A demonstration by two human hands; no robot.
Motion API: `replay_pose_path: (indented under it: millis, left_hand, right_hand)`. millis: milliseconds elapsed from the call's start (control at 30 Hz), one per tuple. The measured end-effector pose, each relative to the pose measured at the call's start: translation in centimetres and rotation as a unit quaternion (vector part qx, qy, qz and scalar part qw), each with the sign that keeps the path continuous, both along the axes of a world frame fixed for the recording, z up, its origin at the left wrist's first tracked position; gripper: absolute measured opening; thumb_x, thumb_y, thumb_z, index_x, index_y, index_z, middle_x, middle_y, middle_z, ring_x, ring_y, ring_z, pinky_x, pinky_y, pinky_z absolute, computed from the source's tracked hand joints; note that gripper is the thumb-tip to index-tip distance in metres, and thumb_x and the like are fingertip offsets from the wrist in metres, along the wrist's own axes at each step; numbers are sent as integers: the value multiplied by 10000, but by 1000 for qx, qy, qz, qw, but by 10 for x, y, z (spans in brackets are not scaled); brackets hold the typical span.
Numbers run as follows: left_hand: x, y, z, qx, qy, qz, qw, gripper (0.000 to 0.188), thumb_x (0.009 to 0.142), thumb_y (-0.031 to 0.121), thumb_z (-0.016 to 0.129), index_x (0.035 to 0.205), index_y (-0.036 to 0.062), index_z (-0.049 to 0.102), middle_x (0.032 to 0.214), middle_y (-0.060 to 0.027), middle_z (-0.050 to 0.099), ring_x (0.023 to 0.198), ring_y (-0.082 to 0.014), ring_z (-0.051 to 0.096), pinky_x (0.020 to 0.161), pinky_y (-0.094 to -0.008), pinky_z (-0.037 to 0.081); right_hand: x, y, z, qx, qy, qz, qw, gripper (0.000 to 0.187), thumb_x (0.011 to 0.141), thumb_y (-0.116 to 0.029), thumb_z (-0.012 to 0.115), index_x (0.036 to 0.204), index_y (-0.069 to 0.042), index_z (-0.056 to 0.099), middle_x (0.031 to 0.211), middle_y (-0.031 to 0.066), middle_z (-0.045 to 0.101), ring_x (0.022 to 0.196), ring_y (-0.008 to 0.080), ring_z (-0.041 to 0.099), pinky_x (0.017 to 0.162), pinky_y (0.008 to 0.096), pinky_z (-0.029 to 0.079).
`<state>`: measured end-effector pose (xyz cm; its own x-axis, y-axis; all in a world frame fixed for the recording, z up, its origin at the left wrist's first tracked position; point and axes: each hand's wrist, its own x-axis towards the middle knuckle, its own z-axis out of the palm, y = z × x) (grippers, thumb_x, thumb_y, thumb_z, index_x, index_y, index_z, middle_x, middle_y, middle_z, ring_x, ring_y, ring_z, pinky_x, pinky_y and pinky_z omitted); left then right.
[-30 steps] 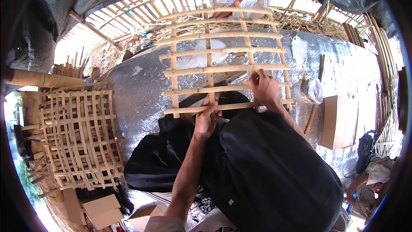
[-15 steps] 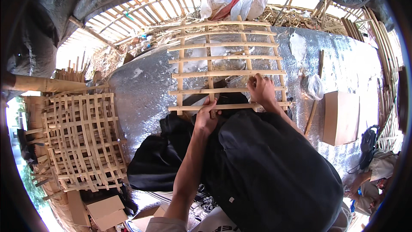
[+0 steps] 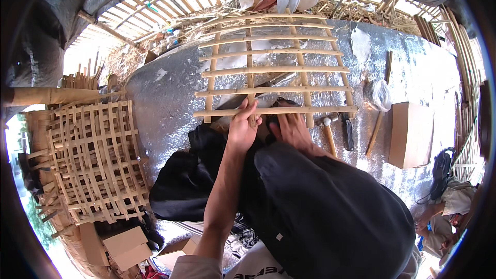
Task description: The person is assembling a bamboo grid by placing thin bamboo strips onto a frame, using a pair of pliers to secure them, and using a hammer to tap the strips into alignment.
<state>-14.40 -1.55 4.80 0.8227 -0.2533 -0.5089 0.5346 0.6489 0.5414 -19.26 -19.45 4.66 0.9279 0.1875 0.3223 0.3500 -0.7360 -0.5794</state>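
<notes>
A bamboo lattice frame (image 3: 274, 70) of several long crosswise strips over upright slats is propped in front of me. My left hand (image 3: 244, 127) is closed around the lower end of one upright slat, just under the bottom strip. My right hand (image 3: 292, 128) is close by on the right, at the bottom strip. Its fingers point away from me and are partly hidden by the strip and dark cloth, so their grip cannot be made out. To its right lie a wooden-handled tool with a pale rounded head (image 3: 329, 135) and a black tool (image 3: 347, 133).
A stack of finished-looking bamboo lattices (image 3: 95, 160) stands at left. Silvery sheeting (image 3: 170, 98) covers the ground. On the right are a stick (image 3: 380, 124), a clear plastic bag (image 3: 378, 95) and a cardboard box (image 3: 412, 134). Another person (image 3: 449, 217) sits at far right.
My right hand has moved down and left, from above the bottom strip to beside my left hand. The lattice sits higher in view. Two tools have come into sight at right.
</notes>
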Motion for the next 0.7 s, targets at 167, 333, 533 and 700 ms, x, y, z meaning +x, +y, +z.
replay_pose_path:
  millis: [167, 333, 533, 700]
  left_hand:
    - [-4, 19, -13, 13, 15, 3, 1000, 440, 968, 183, 621, 1387, 125, 502, 1110, 41, 583, 774, -88, 483, 765, -275, 422]
    - [7, -5, -29, -28, 18, -34, 999, 394, 964, 192, 628, 1352, 197, 557, 1075, 78, 580, 784, -78, 452, 803, -262, 383]
    - [-2, 12, -57, 33, -58, -32, 997, 361, 999, 194, 587, 1357, 163, 548, 1102, 61, 573, 776, -77, 474, 760, -261, 429]
    - [0, -4, -35, 7, 32, 4, 999, 232, 964, 198, 632, 1179, 122, 597, 922, 29, 560, 744, -92, 523, 685, -293, 428]
  right_hand:
    - [66, 10, -42, -36, 40, -77, 996, 512, 886, -121, 559, 1360, 34, 445, 1400, 294, 414, 1242, 531, 420, 999, 612, 388]
    - [79, -10, -73, -8, -52, -138, 989, 488, 874, -122, 557, 1339, 7, 482, 1360, 300, 419, 1196, 529, 430, 985, 639, 376]
    - [41, 17, -74, -93, -87, -116, 985, 415, 859, -144, 577, 1256, -27, 549, 1315, 254, 454, 1184, 509, 437, 1015, 623, 358]
    - [3, 25, -49, -129, 6, -133, 983, 586, 870, -184, 561, 1420, -28, 434, 1413, 228, 403, 1297, 463, 408, 1053, 558, 378]
